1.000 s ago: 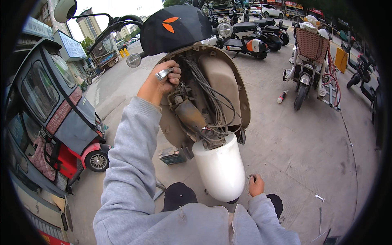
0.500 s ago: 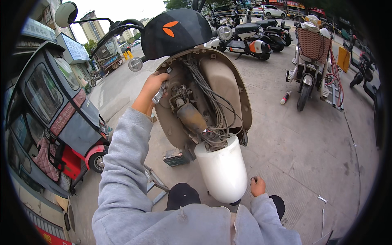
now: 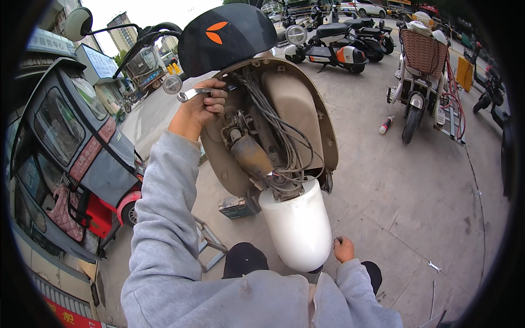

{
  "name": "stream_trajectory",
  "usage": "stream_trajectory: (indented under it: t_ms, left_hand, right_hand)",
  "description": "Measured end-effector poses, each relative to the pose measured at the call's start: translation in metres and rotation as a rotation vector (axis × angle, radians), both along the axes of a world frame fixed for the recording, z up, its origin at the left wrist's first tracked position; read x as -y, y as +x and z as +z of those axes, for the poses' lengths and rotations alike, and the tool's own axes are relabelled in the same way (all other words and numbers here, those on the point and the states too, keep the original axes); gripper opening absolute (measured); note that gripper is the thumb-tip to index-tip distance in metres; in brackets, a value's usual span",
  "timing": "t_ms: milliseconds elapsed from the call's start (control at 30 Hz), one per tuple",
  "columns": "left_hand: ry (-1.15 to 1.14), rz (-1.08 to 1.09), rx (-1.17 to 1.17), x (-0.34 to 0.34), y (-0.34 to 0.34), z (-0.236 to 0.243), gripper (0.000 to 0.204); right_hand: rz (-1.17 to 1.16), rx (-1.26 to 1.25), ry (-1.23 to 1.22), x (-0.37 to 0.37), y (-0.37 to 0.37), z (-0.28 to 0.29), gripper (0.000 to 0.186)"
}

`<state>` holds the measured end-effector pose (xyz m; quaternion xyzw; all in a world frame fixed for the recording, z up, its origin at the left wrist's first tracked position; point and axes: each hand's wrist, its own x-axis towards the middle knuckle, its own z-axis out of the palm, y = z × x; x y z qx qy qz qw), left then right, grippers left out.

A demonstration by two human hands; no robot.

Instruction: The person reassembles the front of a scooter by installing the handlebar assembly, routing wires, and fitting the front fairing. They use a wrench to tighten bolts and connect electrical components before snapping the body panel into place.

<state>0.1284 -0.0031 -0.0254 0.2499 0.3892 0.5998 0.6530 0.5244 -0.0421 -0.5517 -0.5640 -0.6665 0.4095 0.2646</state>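
My left hand [image 3: 202, 109] is closed round a silver wrench [image 3: 191, 94], held near-horizontal at the upper left inside edge of the scooter's opened tan front shell [image 3: 298, 98]. Within the shell are bundled black cables [image 3: 262, 104], a dusty metal cylinder [image 3: 245, 153] and a bracket [image 3: 238, 126]. Above it is a black cover [image 3: 240, 35] with an orange leaf emblem; below it hangs a white rounded fender [image 3: 295, 224]. My right hand [image 3: 344, 249] is low beside the fender with curled fingers; whatever they hold is too small to make out.
A red and grey enclosed tricycle [image 3: 93, 147] stands left, parked scooters [image 3: 333, 54] behind, a scooter with a wicker basket [image 3: 421, 52] right. On the pavement lie a battery [image 3: 232, 210], a metal frame [image 3: 210, 246], a spray can [image 3: 385, 124] and a small spanner [image 3: 433, 267].
The wrench in my left hand tipped steeply downward half a second ago and is now back near horizontal, slightly higher and further left than a second ago. My right hand stays low.
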Motion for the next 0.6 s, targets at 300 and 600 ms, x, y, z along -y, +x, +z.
stream_trajectory:
  t_ms: [300, 600]
  left_hand:
    - [0.176, 0.087, 0.079, -0.002, 0.019, -0.008, 0.023]
    - [0.287, 0.091, 0.276, -0.01, 0.037, -0.029, 0.026]
  right_hand:
    - [0.03, 0.004, 0.079, 0.0, 0.001, -0.009, 0.021]
    - [0.02, -0.006, 0.045, -0.001, -0.001, -0.011, 0.024]
